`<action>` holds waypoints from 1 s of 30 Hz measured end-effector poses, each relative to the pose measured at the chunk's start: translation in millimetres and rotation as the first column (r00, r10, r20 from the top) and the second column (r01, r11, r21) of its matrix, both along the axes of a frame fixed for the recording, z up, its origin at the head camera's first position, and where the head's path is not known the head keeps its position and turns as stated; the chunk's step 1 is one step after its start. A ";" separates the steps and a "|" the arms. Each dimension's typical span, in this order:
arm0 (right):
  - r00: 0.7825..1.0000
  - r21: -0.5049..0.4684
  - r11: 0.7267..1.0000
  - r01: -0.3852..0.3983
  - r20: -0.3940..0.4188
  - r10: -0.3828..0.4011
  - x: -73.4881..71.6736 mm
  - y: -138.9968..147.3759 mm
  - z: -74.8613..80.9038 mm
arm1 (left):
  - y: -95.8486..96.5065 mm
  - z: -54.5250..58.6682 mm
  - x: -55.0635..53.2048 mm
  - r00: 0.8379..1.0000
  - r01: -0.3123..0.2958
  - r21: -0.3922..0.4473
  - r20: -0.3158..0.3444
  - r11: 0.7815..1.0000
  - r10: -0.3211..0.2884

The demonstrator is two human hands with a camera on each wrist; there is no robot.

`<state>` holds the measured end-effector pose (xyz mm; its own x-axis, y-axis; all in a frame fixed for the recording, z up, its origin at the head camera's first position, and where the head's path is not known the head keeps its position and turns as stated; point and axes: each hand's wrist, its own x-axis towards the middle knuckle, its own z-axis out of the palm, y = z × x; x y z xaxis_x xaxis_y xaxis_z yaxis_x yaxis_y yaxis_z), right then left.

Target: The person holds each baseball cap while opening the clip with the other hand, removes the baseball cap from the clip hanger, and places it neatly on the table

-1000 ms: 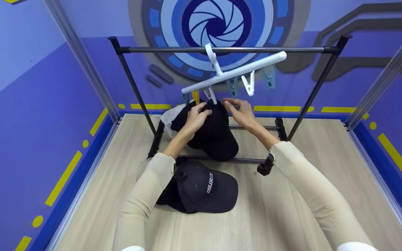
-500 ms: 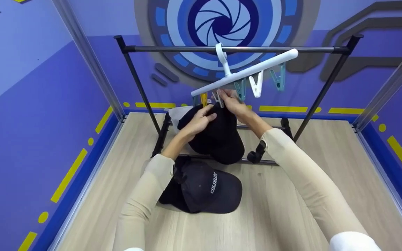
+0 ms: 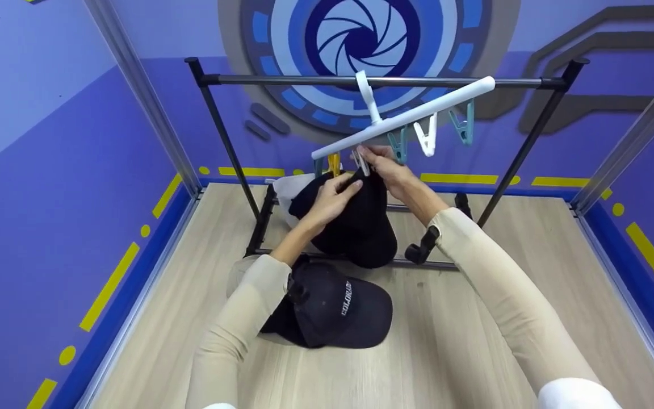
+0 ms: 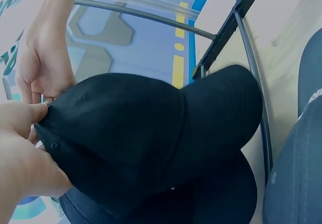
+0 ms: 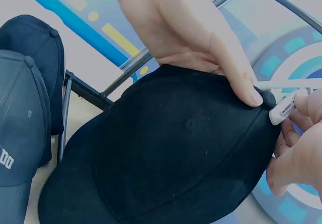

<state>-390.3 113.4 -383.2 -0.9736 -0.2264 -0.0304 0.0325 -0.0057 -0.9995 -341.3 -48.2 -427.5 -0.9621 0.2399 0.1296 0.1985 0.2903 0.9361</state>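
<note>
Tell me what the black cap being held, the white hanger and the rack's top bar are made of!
The black cap looks like matte cloth, perhaps cotton: it shows seams and hardly any shine. The white hanger is probably smooth plastic, because it's thick, rounded and evenly white. The rack's top bar seems shiny metal: light gleams along its thin tube, though it could be coated.

The right wrist view cuts off the black cap (image 5: 161, 148) below.

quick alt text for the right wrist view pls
A right hand pinches a white clothes peg at the crown of a black baseball cap gripped by the left hand. At left, a dark gray cap with cut-off white lettering partly hides another dark cap.
</note>
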 end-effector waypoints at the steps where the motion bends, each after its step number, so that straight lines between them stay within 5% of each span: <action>1: 1.000 -0.003 1.000 0.006 0.011 -0.006 0.3 1.1 0.2 | 1.3 -0.1 1.1 1.000 -0.003 -0.008 -0.011 1.000 0.003; 6: 0.999 -0.013 1.000 0.016 0.032 -0.015 -0.5 7.4 -0.9 | 8.7 -2.8 6.5 0.998 0.000 -0.093 -0.069 0.996 -0.006; 12: 1.000 -0.027 1.000 0.010 0.017 -0.010 -2.6 16.1 -4.1 | 16.0 -7.7 14.8 0.988 0.072 -0.231 -0.117 0.970 -0.101; 19: 0.998 0.040 0.999 -0.003 0.056 0.000 -1.3 26.0 -2.4 | 18.7 -9.5 20.4 0.983 0.114 -0.269 -0.108 0.956 -0.148; 25: 0.999 0.189 0.982 -0.016 0.038 0.009 4.9 34.4 -4.0 | 17.8 -8.4 23.5 0.983 0.094 -0.271 -0.128 0.958 -0.133; 30: 0.994 0.380 0.924 -0.034 -0.086 0.072 12.1 47.7 -10.5 | 14.7 -7.9 24.8 0.984 0.040 -0.269 -0.158 0.962 -0.085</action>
